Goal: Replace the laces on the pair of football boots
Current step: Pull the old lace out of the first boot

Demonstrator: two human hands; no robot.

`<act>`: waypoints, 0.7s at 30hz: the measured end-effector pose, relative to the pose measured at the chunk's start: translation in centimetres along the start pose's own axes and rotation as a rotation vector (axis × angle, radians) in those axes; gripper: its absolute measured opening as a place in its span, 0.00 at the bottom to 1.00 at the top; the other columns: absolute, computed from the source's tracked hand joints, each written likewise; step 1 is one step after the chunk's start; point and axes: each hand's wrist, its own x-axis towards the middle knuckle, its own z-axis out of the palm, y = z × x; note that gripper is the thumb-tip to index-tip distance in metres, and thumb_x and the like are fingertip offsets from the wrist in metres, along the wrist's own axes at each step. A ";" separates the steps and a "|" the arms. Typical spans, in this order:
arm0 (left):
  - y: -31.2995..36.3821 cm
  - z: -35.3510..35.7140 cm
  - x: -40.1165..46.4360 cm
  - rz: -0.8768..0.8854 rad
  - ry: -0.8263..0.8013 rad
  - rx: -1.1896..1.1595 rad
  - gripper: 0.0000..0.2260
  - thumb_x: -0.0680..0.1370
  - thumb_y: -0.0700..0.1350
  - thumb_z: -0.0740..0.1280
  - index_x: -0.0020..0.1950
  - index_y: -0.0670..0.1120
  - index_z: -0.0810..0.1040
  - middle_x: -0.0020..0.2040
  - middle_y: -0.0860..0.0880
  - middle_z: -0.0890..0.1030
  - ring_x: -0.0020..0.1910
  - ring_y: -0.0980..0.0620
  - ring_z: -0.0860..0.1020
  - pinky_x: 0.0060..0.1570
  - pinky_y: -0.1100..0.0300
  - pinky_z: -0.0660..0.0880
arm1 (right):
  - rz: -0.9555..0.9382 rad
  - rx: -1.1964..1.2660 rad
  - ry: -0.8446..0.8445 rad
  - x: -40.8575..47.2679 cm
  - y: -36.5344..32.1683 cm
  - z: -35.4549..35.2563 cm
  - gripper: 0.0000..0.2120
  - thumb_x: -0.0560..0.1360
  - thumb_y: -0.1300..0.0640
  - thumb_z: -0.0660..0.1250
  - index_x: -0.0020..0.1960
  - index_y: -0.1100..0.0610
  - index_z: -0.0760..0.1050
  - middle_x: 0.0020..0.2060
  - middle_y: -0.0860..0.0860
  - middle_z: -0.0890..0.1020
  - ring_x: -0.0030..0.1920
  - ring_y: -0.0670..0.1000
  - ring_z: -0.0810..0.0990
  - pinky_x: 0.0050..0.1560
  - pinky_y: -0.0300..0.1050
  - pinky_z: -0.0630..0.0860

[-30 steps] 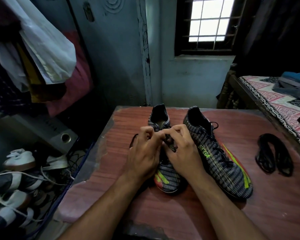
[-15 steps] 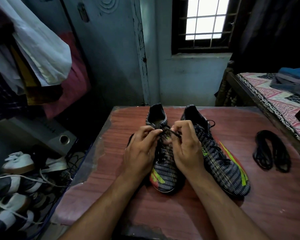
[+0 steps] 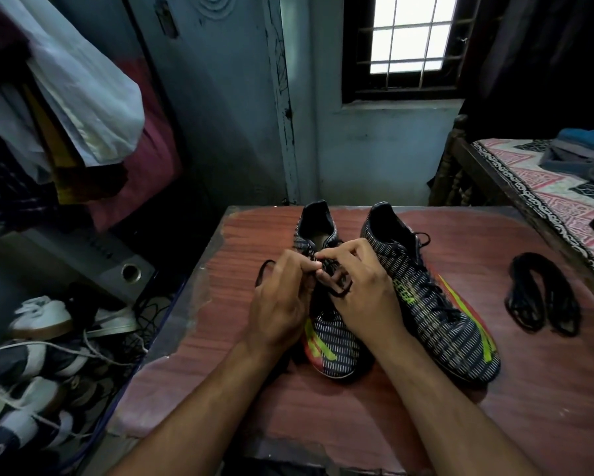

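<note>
Lace loop [image 3: 340,293] drawn out; two boots [image 3: 336,352], two hands [image 3: 281,304].

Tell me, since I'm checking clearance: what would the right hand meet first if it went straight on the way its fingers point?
Probably the left hand: the right hand points leftward across the left boot.

- The left hand [image 3: 281,304] is set knuckles up, its fingers curled and its fingertips pinched together.
- The right hand [image 3: 364,290] lies just beside it, fingers bent, fingertips meeting the left's.
- Both bare forearms reach in from the near edge.
</note>
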 end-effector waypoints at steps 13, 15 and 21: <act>-0.2 0.5 0.7 -0.125 -0.081 0.099 0.18 0.80 0.45 0.62 0.70 0.54 0.75 0.62 0.56 0.72 0.55 0.51 0.78 0.48 0.47 0.81 | 0.020 0.096 0.129 0.3 -0.3 -0.1 0.01 0.84 0.58 0.61 0.55 0.55 0.70 0.49 0.49 0.73 0.39 0.46 0.81 0.35 0.34 0.75; -0.3 0.7 0.9 -0.103 -0.098 0.128 0.15 0.82 0.48 0.63 0.68 0.54 0.78 0.61 0.56 0.73 0.55 0.54 0.78 0.48 0.49 0.80 | 0.025 0.135 0.137 0.4 -0.1 -0.3 0.02 0.85 0.56 0.58 0.55 0.54 0.67 0.48 0.50 0.73 0.36 0.45 0.82 0.32 0.32 0.74; -0.3 0.5 0.8 -0.185 -0.090 0.045 0.06 0.83 0.54 0.58 0.56 0.55 0.72 0.54 0.58 0.72 0.51 0.49 0.77 0.46 0.43 0.78 | 0.031 0.054 0.074 0.3 -0.2 -0.3 0.10 0.77 0.58 0.72 0.56 0.58 0.75 0.52 0.49 0.75 0.47 0.43 0.79 0.44 0.31 0.75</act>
